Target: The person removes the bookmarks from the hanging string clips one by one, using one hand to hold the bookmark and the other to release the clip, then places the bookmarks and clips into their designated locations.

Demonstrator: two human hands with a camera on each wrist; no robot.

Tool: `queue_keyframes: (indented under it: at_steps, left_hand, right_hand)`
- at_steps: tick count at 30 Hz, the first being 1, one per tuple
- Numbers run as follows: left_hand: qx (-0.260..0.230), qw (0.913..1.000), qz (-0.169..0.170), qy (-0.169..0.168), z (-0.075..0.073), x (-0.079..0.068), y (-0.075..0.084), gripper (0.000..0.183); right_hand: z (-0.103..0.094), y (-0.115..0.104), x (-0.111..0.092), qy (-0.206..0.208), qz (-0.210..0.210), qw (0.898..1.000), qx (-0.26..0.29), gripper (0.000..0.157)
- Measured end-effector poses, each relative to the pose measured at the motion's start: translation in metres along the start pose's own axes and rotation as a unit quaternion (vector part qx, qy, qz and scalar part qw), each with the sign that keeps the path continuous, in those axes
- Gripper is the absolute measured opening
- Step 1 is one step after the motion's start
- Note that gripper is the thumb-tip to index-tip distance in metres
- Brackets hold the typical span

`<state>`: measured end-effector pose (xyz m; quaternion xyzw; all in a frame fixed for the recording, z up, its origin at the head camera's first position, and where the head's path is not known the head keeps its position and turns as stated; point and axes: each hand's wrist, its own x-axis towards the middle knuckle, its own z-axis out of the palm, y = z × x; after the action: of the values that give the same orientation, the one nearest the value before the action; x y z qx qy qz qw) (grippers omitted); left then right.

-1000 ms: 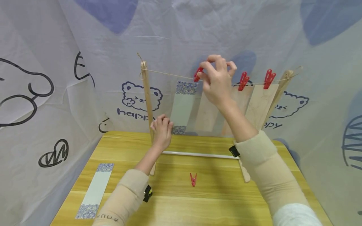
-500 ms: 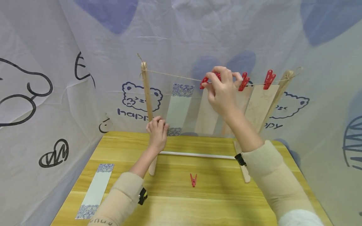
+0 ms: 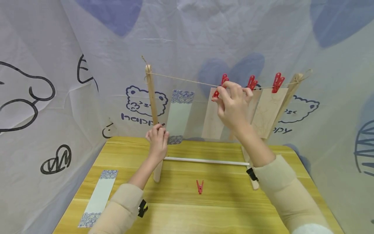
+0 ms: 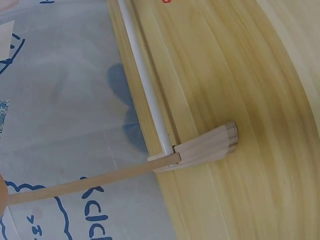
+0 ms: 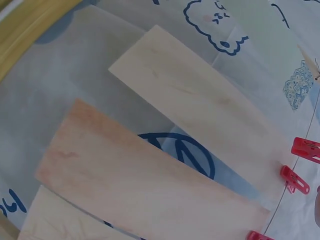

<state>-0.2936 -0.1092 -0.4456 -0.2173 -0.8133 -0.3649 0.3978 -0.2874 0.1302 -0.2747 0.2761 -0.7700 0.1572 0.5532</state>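
Note:
Beside the left wooden post, my left hand (image 3: 158, 139) pinches the lower left edge of a pale strip with blue floral ends (image 3: 180, 113). The strip stands upright, its top just under the string (image 3: 181, 79). My right hand (image 3: 234, 105) pinches a red clothespin (image 3: 215, 94) in front of a hanging plain strip (image 3: 212, 118); the right wrist view shows the red clothespin (image 5: 306, 150) apart from another clothespin (image 5: 295, 180) on the string. Only a sliver of a left finger (image 4: 2, 192) shows in the left wrist view.
Two wooden posts (image 3: 153, 100) carry the string, joined low down by a white rod (image 3: 204, 160). More plain strips (image 3: 270, 110) hang from red clothespins (image 3: 278, 83). On the table (image 3: 181, 221) lie a loose clothespin (image 3: 200, 187) and another floral-ended strip (image 3: 99, 196).
My right hand has moved right and down with the clothespin, away from above the floral-ended strip. My left hand has shifted left and slightly down, and the strip has moved with it.

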Motion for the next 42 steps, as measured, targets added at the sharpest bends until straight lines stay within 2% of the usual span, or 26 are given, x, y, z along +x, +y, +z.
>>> queue_keyframes:
  at_steps: [10, 17, 24, 31, 42]
  left_hand:
    - [0.005, 0.9999, 0.0, 0.014, -0.01, -0.008, -0.004, 0.037]
    - [0.001, 0.9999, -0.01, 0.008, -0.015, -0.014, -0.007, 0.041]
    - [0.009, 0.9996, -0.002, 0.026, -0.019, -0.022, -0.01, 0.043]
    - [0.015, 0.9997, -0.013, 0.013, -0.028, -0.03, -0.014, 0.042]
    - [0.012, 0.9995, -0.024, 0.014, -0.039, -0.04, -0.021, 0.04]
  right_hand:
    - [-0.003, 0.005, -0.021, -0.014, -0.008, 1.0, -0.011, 0.02]
    - [-0.007, 0.008, -0.035, -0.039, -0.002, 0.999, -0.016, 0.023]
    - [-0.008, 0.009, -0.048, -0.047, 0.005, 0.999, -0.01, 0.026]
    - [-0.01, 0.011, -0.063, -0.053, 0.007, 0.999, -0.012, 0.024]
    - [-0.014, 0.01, -0.079, -0.069, 0.014, 0.997, -0.011, 0.03]
